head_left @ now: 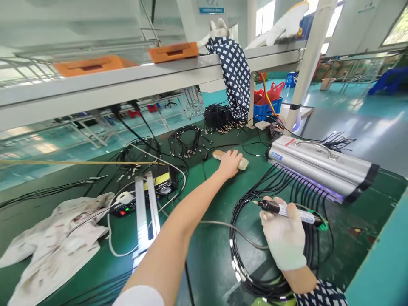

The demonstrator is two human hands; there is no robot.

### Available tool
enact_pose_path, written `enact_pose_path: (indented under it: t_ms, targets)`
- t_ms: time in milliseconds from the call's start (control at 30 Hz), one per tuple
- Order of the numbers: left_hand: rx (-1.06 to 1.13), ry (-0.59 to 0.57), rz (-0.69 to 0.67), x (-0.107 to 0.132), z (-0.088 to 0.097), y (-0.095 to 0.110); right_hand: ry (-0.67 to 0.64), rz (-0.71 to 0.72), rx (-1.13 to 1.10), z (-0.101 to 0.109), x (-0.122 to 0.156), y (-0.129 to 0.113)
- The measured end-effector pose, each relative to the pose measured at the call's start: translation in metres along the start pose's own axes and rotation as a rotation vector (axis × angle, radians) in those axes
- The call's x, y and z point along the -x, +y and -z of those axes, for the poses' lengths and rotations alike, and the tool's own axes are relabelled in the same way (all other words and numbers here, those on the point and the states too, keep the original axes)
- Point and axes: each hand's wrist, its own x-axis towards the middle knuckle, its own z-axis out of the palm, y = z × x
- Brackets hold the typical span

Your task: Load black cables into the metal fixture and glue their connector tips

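Observation:
My left hand (229, 163) is bare and stretched far forward, its fingers curled over a pale wooden block (242, 163) lying on the green bench top (210, 255). My right hand (283, 238) wears a white glove and grips a dark pen-shaped dispenser (288, 210) held sideways, tip pointing left. Under it lies a coil of black cables (270, 187) that fan out beneath a long silver lamp unit (318, 168) with violet light along its lower edge.
A stained white rag (54, 246) lies front left. Two metal strips (146, 212), a small yellow-black box (164, 182) and a device with lit red and green lamps (126, 209) sit mid-left. Bundles of black leads (219, 117) lie behind. A shelf (159, 76) overhangs with orange trays, gloves and dotted cloth.

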Motion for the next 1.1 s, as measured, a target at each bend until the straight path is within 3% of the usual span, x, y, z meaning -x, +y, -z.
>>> enact_pose_path:
  t_ms: [167, 200, 267, 333, 467, 667, 833, 1100]
  targets:
    - [0.284, 0.238, 0.22, 0.123, 0.09, -0.001, -0.114, -0.003, -0.067, 0.011, -0.001, -0.012]
    - [0.458, 0.273, 0.297, 0.153, 0.106, 0.0, -0.137, -0.008, -0.077, 0.013, 0.0, -0.013]
    - [1.117, 0.342, 0.577, 0.211, 0.132, 0.002, -0.185, -0.036, -0.084, 0.014, 0.004, -0.014]
    - [1.531, 0.432, 0.829, 0.264, 0.149, 0.004, -0.222, -0.047, -0.036, 0.012, 0.011, -0.009]
    - [1.777, 0.639, 1.057, 0.338, 0.165, 0.009, -0.26, 0.048, 0.164, -0.001, 0.037, 0.015]
    - [1.885, 0.662, 1.116, 0.389, 0.167, 0.011, -0.348, 0.104, 0.363, -0.033, 0.086, 0.068]
    - [1.914, 0.725, 1.123, 0.424, 0.171, 0.007, -0.414, 0.138, 0.504, -0.046, 0.117, 0.092]
    - [2.022, 0.79, 1.097, 0.471, 0.183, 0.015, -0.519, 0.004, 0.632, -0.065, 0.147, 0.138]
